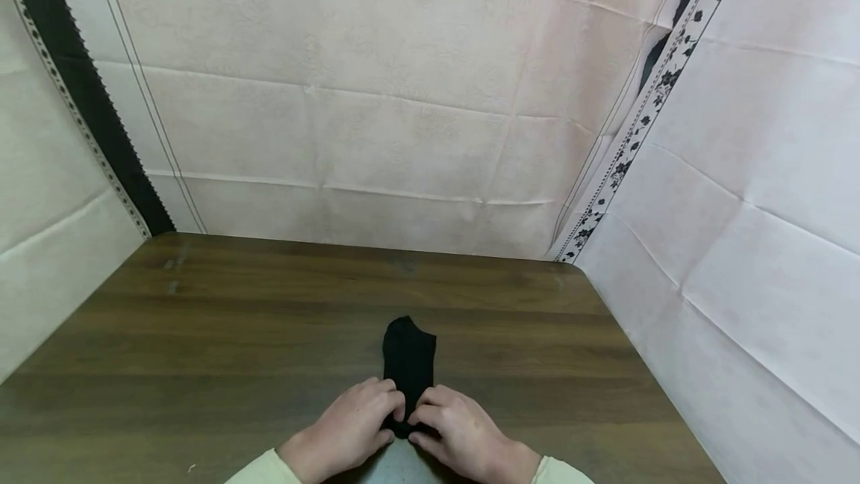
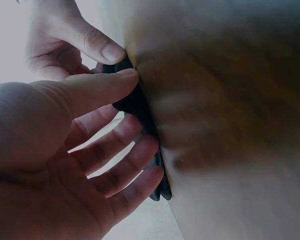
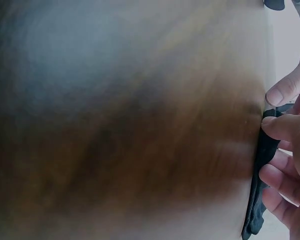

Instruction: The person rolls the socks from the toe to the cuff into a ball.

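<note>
A black sock (image 1: 408, 357) lies lengthwise on the wooden table, its far end spread flat. At its near end, my left hand (image 1: 356, 424) pinches the left edge between thumb and fingers. Opposite it, my right hand (image 1: 465, 430) pinches the right edge, the two thumbs close together. In the left wrist view the sock (image 2: 135, 102) shows edge-on as dark layers, with the left thumb over its end and the fingers along its side. From the right wrist, the sock (image 3: 262, 155) appears as a thin folded strip beside the right fingertips.
The brown wood-grain table (image 1: 269, 320) extends beyond and to both sides of the hands. Pale creased cloth (image 1: 403, 95) hangs behind it, with more cloth (image 1: 759, 193) along the right side, bordered by a dark floral band. A small light scrap (image 1: 192, 467) lies at the front left.
</note>
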Tool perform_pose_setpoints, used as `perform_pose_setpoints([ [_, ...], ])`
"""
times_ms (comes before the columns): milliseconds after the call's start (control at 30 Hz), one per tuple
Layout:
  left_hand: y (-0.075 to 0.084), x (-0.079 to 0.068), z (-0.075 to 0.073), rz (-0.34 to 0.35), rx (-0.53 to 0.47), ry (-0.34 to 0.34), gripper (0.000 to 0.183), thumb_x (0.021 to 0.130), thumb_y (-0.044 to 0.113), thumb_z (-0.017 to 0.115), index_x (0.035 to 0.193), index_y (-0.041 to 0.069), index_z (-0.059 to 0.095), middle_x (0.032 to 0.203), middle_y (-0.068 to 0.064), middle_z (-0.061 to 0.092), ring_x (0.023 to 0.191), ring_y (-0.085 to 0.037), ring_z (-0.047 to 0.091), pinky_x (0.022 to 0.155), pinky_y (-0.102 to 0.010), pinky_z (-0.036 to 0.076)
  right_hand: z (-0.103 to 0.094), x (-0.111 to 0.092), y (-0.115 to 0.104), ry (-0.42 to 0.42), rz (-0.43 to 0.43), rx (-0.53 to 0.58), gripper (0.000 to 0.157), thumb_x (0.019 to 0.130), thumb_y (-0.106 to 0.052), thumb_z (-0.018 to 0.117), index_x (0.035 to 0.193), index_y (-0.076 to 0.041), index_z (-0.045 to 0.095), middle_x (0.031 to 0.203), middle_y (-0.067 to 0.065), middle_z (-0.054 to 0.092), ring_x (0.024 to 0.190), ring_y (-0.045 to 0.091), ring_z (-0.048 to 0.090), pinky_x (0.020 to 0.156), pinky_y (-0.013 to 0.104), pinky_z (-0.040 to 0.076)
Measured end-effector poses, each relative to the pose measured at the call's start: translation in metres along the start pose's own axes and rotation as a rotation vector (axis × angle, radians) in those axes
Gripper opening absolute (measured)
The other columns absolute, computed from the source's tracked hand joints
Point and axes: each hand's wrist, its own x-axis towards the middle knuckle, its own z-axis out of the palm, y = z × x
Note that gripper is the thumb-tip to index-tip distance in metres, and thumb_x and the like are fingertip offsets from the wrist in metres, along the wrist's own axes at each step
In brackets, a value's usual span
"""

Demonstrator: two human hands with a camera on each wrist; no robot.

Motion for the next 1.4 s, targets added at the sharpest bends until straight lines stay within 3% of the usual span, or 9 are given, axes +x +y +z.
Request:
perform_pose_setpoints([
  [333, 0.0012, 0.0006, 0.0010, -0.008, 0.014, 0.000, 0.023, 0.080, 0.015, 0.086, 0.087, 0.021, 0.065, 0.082, 0.013, 0.051, 0.072, -0.005, 0.043, 0.063, -0.026, 0.043, 0.0001, 0.0001, 0.0010, -0.020, -0.014, -0.023, 0.005, 0.093, -0.018, 0.075, 0.097, -0.017, 0.072, 0.094, -0.009, 0.058, 0.083, 0.001, 0.051, 0.076, 0.008, 0.041],
  [800, 0.0009, 0.0049, 0.0036, -0.032, 0.037, 0.021, 0.024, 0.080, 0.019, 0.087, 0.082, 0.021, 0.063, 0.078, 0.012, 0.048, 0.070, -0.006, 0.042, 0.062, -0.027, 0.040, -0.0003, 0.0033, -0.0015, -0.087, 0.072, -0.040, 0.005, 0.099, -0.021, 0.067, 0.099, -0.016, 0.069, 0.097, -0.010, 0.056, 0.087, 0.003, 0.051, 0.078, 0.013, 0.042],
  [1133, -0.0015, 0.0048, 0.0026, -0.040, 0.019, 0.012, 0.017, 0.085, 0.017, 0.082, 0.081, 0.021, 0.066, 0.078, 0.014, 0.049, 0.070, -0.005, 0.043, 0.064, -0.028, 0.042, -0.0010, 0.0027, -0.0007, -0.085, 0.073, -0.038, 0.005, 0.100, -0.020, 0.065, 0.100, -0.017, 0.069, 0.097, -0.010, 0.055, 0.087, 0.003, 0.050, 0.078, 0.012, 0.042],
  [1400, -0.0022, 0.0027, 0.0020, -0.037, 0.006, 0.029, 0.012, 0.086, 0.015, 0.080, 0.082, 0.020, 0.069, 0.079, 0.017, 0.050, 0.073, -0.004, 0.046, 0.069, -0.032, 0.046, -0.0048, -0.0005, -0.0031, -0.106, 0.143, 0.057, 0.021, 0.097, -0.037, 0.068, 0.105, -0.018, 0.070, 0.103, -0.010, 0.058, 0.089, 0.000, 0.051, 0.076, 0.012, 0.044],
])
